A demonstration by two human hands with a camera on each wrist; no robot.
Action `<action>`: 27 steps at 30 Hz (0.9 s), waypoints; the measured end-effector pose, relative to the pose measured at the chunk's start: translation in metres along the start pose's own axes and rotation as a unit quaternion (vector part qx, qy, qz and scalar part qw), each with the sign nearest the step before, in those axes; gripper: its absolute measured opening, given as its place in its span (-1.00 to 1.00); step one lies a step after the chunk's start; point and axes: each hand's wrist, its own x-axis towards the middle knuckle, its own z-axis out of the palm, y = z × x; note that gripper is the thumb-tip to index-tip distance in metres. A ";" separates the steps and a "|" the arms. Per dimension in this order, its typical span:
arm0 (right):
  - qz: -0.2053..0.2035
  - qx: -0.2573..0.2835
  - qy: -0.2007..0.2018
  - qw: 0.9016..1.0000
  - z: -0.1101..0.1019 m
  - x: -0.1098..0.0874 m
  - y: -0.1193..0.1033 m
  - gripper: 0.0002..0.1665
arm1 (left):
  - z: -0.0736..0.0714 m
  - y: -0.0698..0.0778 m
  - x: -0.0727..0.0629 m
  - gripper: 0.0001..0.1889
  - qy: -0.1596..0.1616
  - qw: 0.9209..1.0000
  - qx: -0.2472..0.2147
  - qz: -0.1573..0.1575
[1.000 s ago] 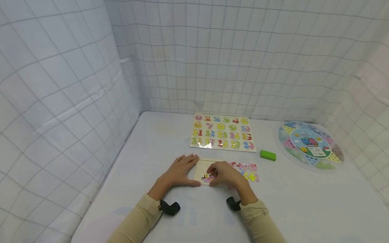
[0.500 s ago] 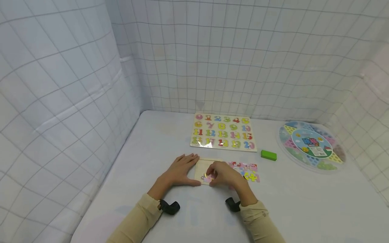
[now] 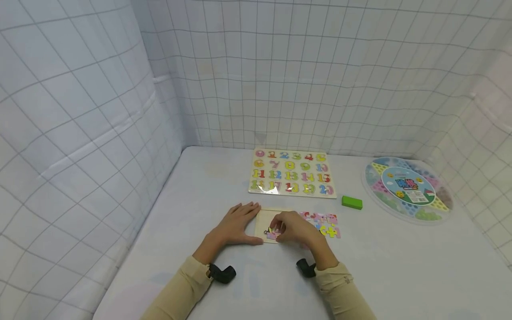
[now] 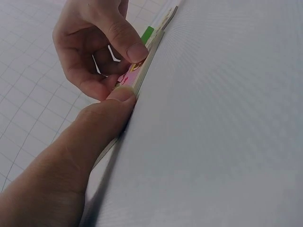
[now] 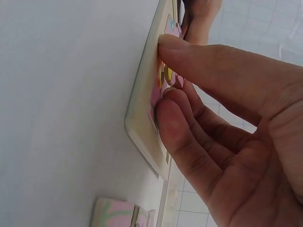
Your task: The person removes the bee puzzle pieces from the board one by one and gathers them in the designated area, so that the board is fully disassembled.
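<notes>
A small, shallow wooden puzzle tray (image 3: 262, 220) lies on the table between both hands, with pink pieces (image 3: 271, 236) in its lower part. My left hand (image 3: 236, 226) rests spread along its left side, the thumb against the front edge in the left wrist view. Over the tray's right part, my right hand (image 3: 296, 229) has thumb and fingers curled around a jigsaw piece (image 5: 169, 74) with some yellow on it. That piece sits low, at the tray's surface, and is partly hidden by the fingers. Loose pink and yellow jigsaw pieces (image 3: 331, 230) lie right of the tray, partly behind the right hand.
Behind the tray lies a number puzzle board (image 3: 292, 173) with a glossy surface. A green block (image 3: 352, 202) is to its right, and farther right a round game board (image 3: 408, 189) in clear wrap. White gridded cloth walls (image 3: 256, 89) border the table.
Both hands stay in nearly the same place. The right fingers shift slightly over the pieces in the tray, and the view moves a little.
</notes>
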 end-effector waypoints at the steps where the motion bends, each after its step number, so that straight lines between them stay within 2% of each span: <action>1: -0.002 0.000 0.001 1.000 0.000 0.000 0.000 -0.67 | 0.000 0.000 0.000 0.14 0.000 1.000 0.000 0.000; 8: -0.019 -0.012 -0.004 1.000 0.000 0.002 0.000 -0.67 | -0.001 0.000 -0.003 0.13 0.012 1.000 -0.007 0.008; 14: -0.018 -0.021 -0.001 1.000 0.001 0.003 0.000 -0.67 | 0.002 -0.002 -0.001 0.13 0.011 1.000 0.005 0.009; 27: -0.018 -0.029 -0.008 0.999 -0.001 0.003 -0.003 -0.67 | 0.000 0.000 0.000 0.13 0.007 1.000 0.003 0.005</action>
